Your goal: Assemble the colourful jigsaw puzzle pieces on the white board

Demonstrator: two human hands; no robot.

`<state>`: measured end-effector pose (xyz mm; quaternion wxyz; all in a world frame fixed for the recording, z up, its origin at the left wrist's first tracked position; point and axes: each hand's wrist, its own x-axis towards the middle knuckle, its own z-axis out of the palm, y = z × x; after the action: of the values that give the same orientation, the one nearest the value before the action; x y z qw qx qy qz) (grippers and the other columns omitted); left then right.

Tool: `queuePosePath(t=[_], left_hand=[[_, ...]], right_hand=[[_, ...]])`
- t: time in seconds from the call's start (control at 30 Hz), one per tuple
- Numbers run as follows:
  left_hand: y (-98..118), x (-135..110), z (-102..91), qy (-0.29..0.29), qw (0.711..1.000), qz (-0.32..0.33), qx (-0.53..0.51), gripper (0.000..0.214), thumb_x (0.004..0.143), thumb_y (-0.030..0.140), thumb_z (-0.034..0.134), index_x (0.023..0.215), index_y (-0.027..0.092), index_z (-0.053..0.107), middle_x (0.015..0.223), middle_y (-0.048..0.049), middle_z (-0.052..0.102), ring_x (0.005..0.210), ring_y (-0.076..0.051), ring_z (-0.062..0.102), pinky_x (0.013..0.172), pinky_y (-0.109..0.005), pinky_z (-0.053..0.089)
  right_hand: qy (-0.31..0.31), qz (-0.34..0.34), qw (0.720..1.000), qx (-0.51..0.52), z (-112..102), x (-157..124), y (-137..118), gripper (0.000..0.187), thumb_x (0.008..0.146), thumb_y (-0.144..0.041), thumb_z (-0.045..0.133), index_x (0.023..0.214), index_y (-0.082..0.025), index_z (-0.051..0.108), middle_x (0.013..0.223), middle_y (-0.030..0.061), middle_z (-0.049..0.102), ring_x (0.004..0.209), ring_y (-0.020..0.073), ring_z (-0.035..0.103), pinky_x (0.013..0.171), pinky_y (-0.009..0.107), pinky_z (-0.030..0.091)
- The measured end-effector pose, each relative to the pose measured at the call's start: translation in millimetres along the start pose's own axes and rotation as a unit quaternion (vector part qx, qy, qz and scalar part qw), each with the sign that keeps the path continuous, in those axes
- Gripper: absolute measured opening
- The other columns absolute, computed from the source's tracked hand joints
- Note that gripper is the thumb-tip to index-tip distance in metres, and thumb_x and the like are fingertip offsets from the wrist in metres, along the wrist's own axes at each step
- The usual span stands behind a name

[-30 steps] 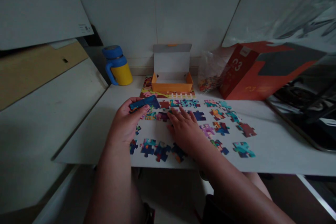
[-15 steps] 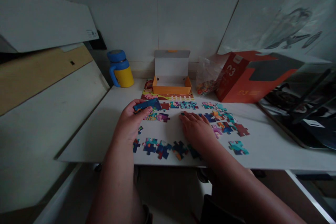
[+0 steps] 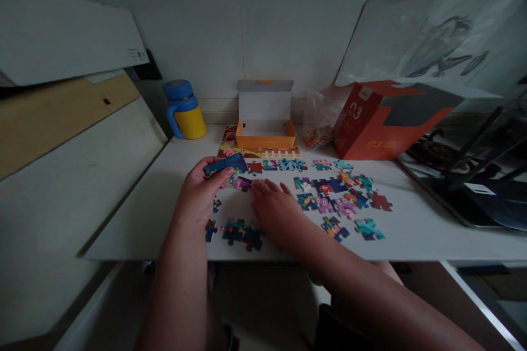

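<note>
My left hand is closed on a strip of joined blue puzzle pieces, held just above the white table. My right hand lies flat on the table with its fingers stretched out, fingertips touching a purple puzzle piece. Several loose colourful puzzle pieces are scattered to the right of that hand, and a few more loose pieces lie near the front edge between my wrists.
An open orange box sits on a printed puzzle sheet at the back. A blue and yellow mug stands back left. A clear bag of pieces and a red carton are back right. Dark objects lie far right.
My right hand slid right over the scattered pieces, then back left to the purple piece. Several loose pieces on the right have bunched closer together. My left hand kept holding the blue strip.
</note>
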<state>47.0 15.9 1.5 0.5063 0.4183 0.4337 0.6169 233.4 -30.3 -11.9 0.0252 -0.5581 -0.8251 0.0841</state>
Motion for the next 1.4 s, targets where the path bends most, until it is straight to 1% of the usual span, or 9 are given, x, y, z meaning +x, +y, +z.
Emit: queuePosePath(t=[0.23, 0.4, 0.5, 0.63, 0.8, 1.0, 1.13, 1.27, 1.4], left_hand=[[-3.8, 1.2, -3.5, -0.016, 1.0, 0.005, 0.021, 0.054, 0.064, 0.034, 0.1, 0.105, 0.018, 0.069, 0.096, -0.0023, 0.074, 0.078, -0.013, 0.066, 0.07, -0.023, 0.049], [-7.0, -4.6, 0.0, -0.056, 0.993, -0.006, 0.106, 0.048, 0.072, 0.034, 0.096, 0.109, 0.02, 0.07, 0.09, -0.0016, 0.074, 0.073, -0.015, 0.067, 0.067, -0.025, 0.049], [-9.9, -9.6, 6.9, -0.096, 0.979, -0.001, 0.181, 0.044, 0.076, 0.034, 0.092, 0.112, 0.023, 0.07, 0.102, -0.0044, 0.076, 0.083, -0.019, 0.071, 0.076, -0.03, 0.053], [-16.7, -14.3, 16.6, -0.147, 0.959, 0.009, 0.241, 0.043, 0.08, 0.032, 0.088, 0.119, 0.026, 0.069, 0.111, -0.0062, 0.077, 0.091, -0.023, 0.073, 0.08, -0.034, 0.055], [-22.2, -18.2, 24.7, -0.177, 0.959, 0.023, 0.221, 0.043, 0.076, 0.02, 0.088, 0.115, 0.025, 0.072, 0.111, -0.0083, 0.077, 0.094, -0.025, 0.074, 0.08, -0.036, 0.057], [-27.9, -19.6, 25.1, -0.183, 0.957, 0.02, 0.226, 0.047, 0.075, 0.022, 0.092, 0.117, 0.027, 0.072, 0.116, -0.0101, 0.076, 0.098, -0.027, 0.074, 0.084, -0.04, 0.058], [-30.8, -17.9, 22.2, -0.16, 0.949, 0.045, 0.268, 0.049, 0.077, 0.031, 0.094, 0.119, 0.028, 0.07, 0.12, -0.0113, 0.076, 0.11, -0.03, 0.072, 0.092, -0.044, 0.056], [-28.4, -16.7, 19.4, -0.114, 0.935, 0.094, 0.321, 0.032, 0.085, 0.035, 0.088, 0.111, 0.027, 0.072, 0.114, -0.0101, 0.077, 0.108, -0.031, 0.071, 0.096, -0.046, 0.054], [-24.5, -15.4, 18.4, -0.131, 0.905, 0.137, 0.381, 0.01, 0.09, 0.027, 0.08, 0.099, 0.027, 0.075, 0.104, -0.0077, 0.078, 0.102, -0.03, 0.071, 0.095, -0.045, 0.053]], right_hand=[[0.028, -0.028, 0.999, 0.028, 4.0, 19.9, -24.2, 0.058, 0.106, -0.019, 0.038, 0.163, -0.011, 0.048, 0.17, 0.0171, 0.046, 0.155, 0.0376, 0.044, 0.122, 0.063, 0.04], [0.102, 0.034, 0.99, 0.095, -18.7, 17.4, 21.3, 0.043, 0.104, -0.014, 0.039, 0.134, -0.013, 0.07, 0.133, 0.0181, 0.075, 0.122, 0.0279, 0.07, 0.111, 0.041, 0.05], [0.176, 0.09, 0.951, 0.239, -29.9, 14.3, 57.7, 0.036, 0.11, -0.028, 0.04, 0.126, -0.018, 0.071, 0.118, 0.013, 0.08, 0.103, 0.0241, 0.075, 0.095, 0.037, 0.056], [0.132, -0.014, 0.895, 0.425, -29.6, 11.8, 78.7, 0.039, 0.11, -0.052, 0.049, 0.116, -0.02, 0.07, 0.107, 0.0081, 0.079, 0.09, 0.0196, 0.073, 0.08, 0.032, 0.057], [0.073, -0.092, 0.876, 0.467, -15.7, 12.2, 71.9, 0.031, 0.101, -0.049, 0.068, 0.106, -0.019, 0.074, 0.1, 0.0049, 0.079, 0.088, 0.0171, 0.069, 0.08, 0.029, 0.052], [0.048, -0.081, 0.882, 0.461, -9.2, 14.0, 76.2, 0.031, 0.1, -0.05, 0.069, 0.096, -0.02, 0.075, 0.089, 0.0021, 0.076, 0.079, 0.0161, 0.064, 0.073, 0.028, 0.046], [0.045, -0.029, 0.925, 0.376, -13.2, 12.6, 84.0, 0.032, 0.1, -0.05, 0.065, 0.093, -0.021, 0.076, 0.076, -0.0003, 0.07, 0.067, 0.0153, 0.057, 0.062, 0.028, 0.039], [0.023, -0.009, 0.965, 0.26, -16.9, 12.1, 84.3, 0.029, 0.1, -0.045, 0.064, 0.086, -0.022, 0.075, 0.072, -0.0001, 0.07, 0.062, 0.0154, 0.055, 0.06, 0.03, 0.035], [0.034, 0.007, 0.979, 0.2, -13.9, 14.6, 80.0, 0.024, 0.099, -0.043, 0.067, 0.091, -0.022, 0.077, 0.079, 0.0016, 0.074, 0.066, 0.0173, 0.06, 0.063, 0.031, 0.039]])
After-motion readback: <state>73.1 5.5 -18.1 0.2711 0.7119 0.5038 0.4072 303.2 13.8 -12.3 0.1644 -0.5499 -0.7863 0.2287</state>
